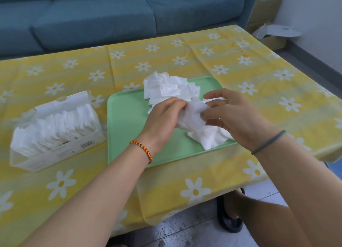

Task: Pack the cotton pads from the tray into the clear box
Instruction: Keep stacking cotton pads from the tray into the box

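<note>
A green tray (127, 124) lies mid-table with a loose heap of white square cotton pads (170, 88) at its far side and a few more pads (211, 137) near its front right corner. Above the tray, my left hand (164, 115) grips a small bunch of pads (194, 115), and my right hand (229, 115) pinches the same bunch from the right. The clear box (55, 154) stands left of the tray, lid open, packed with upright rows of pads.
The table wears a yellow cloth with white daisies (194, 191). A blue sofa (103, 18) runs behind it. A cardboard box with white scraps (268, 33) sits on the floor at the far right. My sandalled foot (229, 215) shows under the table's front edge.
</note>
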`<state>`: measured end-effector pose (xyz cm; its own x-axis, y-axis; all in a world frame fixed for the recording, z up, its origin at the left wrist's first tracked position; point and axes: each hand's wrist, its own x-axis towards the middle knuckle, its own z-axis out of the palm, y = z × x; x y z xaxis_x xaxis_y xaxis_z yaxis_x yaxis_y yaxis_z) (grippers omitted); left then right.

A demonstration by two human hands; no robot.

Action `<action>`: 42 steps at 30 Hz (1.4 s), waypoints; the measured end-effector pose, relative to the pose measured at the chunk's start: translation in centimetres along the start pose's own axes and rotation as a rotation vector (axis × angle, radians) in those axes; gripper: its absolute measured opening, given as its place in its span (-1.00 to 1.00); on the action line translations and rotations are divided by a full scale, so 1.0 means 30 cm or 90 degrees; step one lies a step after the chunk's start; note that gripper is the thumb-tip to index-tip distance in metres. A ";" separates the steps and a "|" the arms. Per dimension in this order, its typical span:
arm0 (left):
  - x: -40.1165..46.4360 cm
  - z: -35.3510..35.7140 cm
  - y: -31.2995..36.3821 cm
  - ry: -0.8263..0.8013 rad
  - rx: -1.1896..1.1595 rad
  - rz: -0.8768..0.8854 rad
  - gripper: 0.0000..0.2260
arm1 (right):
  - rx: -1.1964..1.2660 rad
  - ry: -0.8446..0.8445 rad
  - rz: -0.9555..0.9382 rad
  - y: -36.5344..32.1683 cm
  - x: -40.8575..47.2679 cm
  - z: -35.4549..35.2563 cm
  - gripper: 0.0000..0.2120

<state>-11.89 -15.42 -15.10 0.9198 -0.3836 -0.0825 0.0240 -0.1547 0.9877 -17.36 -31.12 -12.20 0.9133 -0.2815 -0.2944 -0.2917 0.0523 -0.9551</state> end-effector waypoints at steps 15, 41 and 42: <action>0.014 -0.007 -0.039 0.030 0.104 0.042 -0.81 | -0.036 0.064 -0.013 0.008 0.013 0.013 -0.67; 0.009 -0.017 -0.052 0.043 0.119 0.026 -0.72 | -0.357 0.176 -0.153 0.054 0.061 -0.027 -0.82; 0.011 -0.020 -0.054 0.040 0.132 0.031 -0.72 | -0.462 0.184 -0.161 0.055 0.059 -0.055 -0.83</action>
<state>-11.39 -14.73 -16.65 0.9409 -0.3381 -0.0209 -0.0958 -0.3245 0.9410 -16.68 -33.10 -14.24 0.8959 -0.4422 0.0424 -0.2878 -0.6505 -0.7028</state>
